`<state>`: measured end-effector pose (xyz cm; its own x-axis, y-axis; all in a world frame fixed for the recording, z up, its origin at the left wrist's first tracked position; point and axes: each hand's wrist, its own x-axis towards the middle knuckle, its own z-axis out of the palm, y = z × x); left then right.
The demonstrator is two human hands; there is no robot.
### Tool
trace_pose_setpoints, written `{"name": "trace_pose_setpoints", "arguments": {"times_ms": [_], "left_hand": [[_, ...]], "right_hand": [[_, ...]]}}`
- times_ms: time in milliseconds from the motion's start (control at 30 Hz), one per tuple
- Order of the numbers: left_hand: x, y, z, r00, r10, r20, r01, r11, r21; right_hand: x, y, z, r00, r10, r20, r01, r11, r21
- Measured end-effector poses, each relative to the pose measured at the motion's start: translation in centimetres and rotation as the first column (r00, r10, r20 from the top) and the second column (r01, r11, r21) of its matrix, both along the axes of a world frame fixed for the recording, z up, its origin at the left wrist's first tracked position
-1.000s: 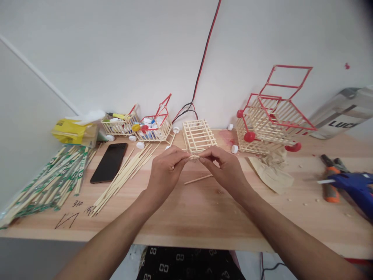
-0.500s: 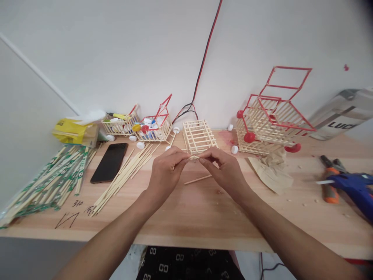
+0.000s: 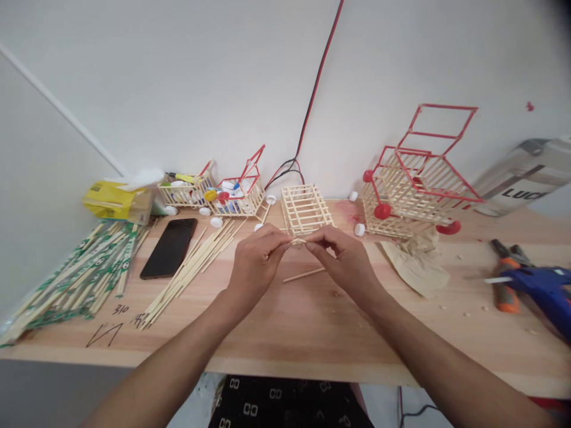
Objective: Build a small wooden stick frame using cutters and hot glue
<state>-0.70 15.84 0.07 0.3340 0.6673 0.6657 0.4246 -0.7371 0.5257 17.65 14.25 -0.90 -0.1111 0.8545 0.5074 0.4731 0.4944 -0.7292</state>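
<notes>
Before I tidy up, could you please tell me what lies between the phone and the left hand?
Loose sticks lie between the phone and left hand in the head view.

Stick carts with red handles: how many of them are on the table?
3: one small cart at the back left, a second cart beside it, and a larger cart to the right of the plain stick frame.

Wooden table [image 3: 276,351] against pale wall [image 3: 200,77]
White strip [image 3: 62,110] slanting toward the back left corner; pale floor [image 3: 383,407] below the front edge.
</notes>
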Motion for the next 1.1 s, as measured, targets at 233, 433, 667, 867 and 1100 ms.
{"name": "trace_pose_setpoints", "arguments": {"times_ms": [233, 433, 667, 867, 1100], "left_hand": [[0.02, -0.14, 0.02, 1.0, -0.005, -0.002, 0.005, 1.0, -0.02], [0.09, -0.08, 0.1, 1.0, -0.003, -0.008, 0.003, 1.0, -0.005], [0.08, -0.09, 0.1, 1.0, -0.004, -0.004, 0.004, 1.0, 0.003], [0.06, -0.04, 0.07, 1.0, 0.001, -0.012, -0.001, 1.0, -0.002], [0.07, -0.11, 0.11, 1.0, 0.003, -0.013, -0.003, 1.0, -0.003]], "right_hand": [[0.08, 0.05, -0.16, 1.0, 0.007, -0.002, -0.007, 1.0, 0.012], [0.08, 0.11, -0.27, 1.0, 0.01, -0.005, -0.01, 1.0, 0.028], [0.02, 0.0, -0.18, 1.0, 0.007, -0.006, -0.007, 1.0, 0.008], [0.06, 0.07, -0.22, 1.0, 0.001, 0.006, -0.001, 1.0, 0.011], [0.01, -0.05, -0.06, 1.0, 0.0, 0.006, 0.0, 1.0, 0.022]]}}
